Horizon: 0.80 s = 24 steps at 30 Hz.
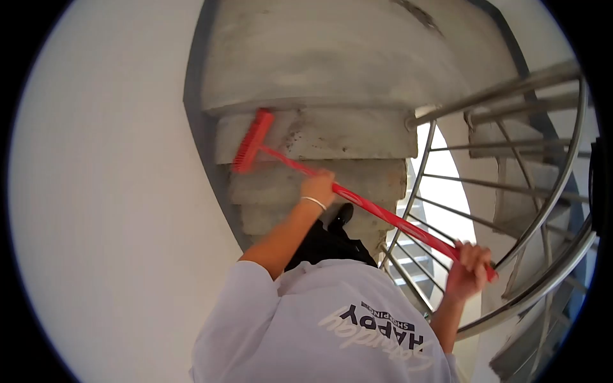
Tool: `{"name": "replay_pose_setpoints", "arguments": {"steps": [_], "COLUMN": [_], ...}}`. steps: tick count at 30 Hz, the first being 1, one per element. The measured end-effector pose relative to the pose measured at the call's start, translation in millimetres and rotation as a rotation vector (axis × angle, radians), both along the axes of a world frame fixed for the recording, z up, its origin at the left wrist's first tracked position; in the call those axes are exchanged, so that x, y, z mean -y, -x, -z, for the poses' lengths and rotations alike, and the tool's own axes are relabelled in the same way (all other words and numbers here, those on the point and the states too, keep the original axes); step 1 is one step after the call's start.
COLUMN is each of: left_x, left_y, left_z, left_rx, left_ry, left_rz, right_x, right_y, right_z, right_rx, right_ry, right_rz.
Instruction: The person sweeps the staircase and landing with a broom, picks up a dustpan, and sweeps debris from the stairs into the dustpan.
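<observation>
A red broom [408, 228] stretches slantwise across the stairs. Its red bristled head [253, 142] is at the left end of a concrete step [357, 131], close to the wall, slightly blurred. My left hand [318, 187], with a light band at the wrist, is closed around the lower handle. Further up, near the handle's end, my right hand [469, 271] wraps its fingers round it beside the metal railing. Dark specks of dirt [295, 135] lie on the step to the right of the broom head.
A white wall [115, 191] with a grey painted base borders the stairs on the left. A metal railing [511, 185] curves along the right, close to my right hand. Above the step is a wide concrete landing [332, 57]. My dark shoe [343, 216] stands on a lower step.
</observation>
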State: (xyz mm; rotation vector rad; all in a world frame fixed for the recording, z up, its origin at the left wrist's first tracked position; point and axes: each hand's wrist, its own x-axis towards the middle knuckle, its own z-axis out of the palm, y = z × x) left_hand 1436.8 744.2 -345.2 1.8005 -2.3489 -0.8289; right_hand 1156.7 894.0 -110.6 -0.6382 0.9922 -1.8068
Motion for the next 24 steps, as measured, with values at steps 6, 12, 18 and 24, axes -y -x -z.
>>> {"name": "replay_pose_setpoints", "arguments": {"steps": [6,12,18,24], "left_x": [33,-17,-28,-22], "left_y": [23,94,68,116], "left_z": [35,19,15,44], "left_rx": [0.076,0.040,0.063,0.043], "left_ry": [-0.026,-0.050,-0.024,-0.050], "left_rz": [0.131,0.341,0.331,0.543], "right_x": [2,-83,-101,-130], "right_y": [-7,44,37,18], "right_z": [34,10,27,33], "right_rx": [0.052,0.039,0.142,0.071], "right_ry": [-0.053,-0.077,-0.061,-0.143], "right_rz": [0.113,0.280,0.284,0.431]}}
